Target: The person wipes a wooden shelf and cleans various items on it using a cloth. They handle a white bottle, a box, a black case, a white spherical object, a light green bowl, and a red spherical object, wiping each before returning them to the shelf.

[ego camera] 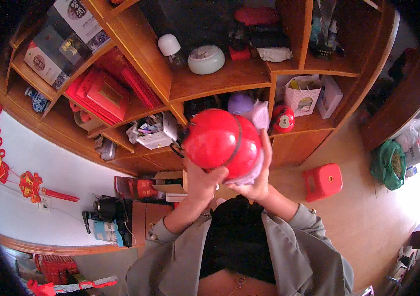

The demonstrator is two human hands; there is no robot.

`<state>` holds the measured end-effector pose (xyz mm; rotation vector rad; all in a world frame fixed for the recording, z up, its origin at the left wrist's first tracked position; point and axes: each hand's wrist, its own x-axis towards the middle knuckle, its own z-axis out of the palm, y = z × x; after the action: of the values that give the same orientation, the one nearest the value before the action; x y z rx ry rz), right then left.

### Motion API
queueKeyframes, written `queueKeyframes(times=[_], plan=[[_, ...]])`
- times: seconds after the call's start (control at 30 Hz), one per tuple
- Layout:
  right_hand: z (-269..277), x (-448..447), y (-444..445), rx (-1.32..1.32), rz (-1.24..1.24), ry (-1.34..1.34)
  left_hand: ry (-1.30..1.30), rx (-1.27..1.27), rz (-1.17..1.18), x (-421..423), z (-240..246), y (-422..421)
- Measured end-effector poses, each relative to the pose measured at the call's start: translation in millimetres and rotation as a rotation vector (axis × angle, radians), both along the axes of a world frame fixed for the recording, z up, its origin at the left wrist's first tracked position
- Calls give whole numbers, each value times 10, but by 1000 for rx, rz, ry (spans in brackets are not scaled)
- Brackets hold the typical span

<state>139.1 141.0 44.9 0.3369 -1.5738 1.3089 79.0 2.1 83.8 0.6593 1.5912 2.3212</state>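
A glossy red gourd-shaped bottle [210, 138] is held up in front of the wooden shelves, tilted on its side. A dark cord circles its waist, and a dark loop hangs at its left end. My left hand [202, 181] grips it from below on the left, thumb laid against the red surface. On the other side, my right hand [260, 177] supports the wider right part, with a pale pink cloth [250, 175] between palm and bottle. The fingers beneath the bottle are partly hidden.
The wooden shelf unit [217, 83] holds a pale round pot [206, 59], a smaller red bottle [283, 118], a patterned gift bag [302, 96] and a white box of small items [158, 133]. A red plastic stool [323, 182] stands on the floor at right, near a green bag [389, 164].
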Motion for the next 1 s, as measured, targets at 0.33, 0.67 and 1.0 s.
queueKeyframes(times=[0.33,0.67,1.0], plan=[[-16,-92,162,-1036,1108,-220,268,-1,-342,-565,474,-166],[521,-306,323,-437,312,-358,-129,194,-271,-565,-97,-270],[1113,-224,185,608,-83,-272,-19,51,-122,-468,1,-180]])
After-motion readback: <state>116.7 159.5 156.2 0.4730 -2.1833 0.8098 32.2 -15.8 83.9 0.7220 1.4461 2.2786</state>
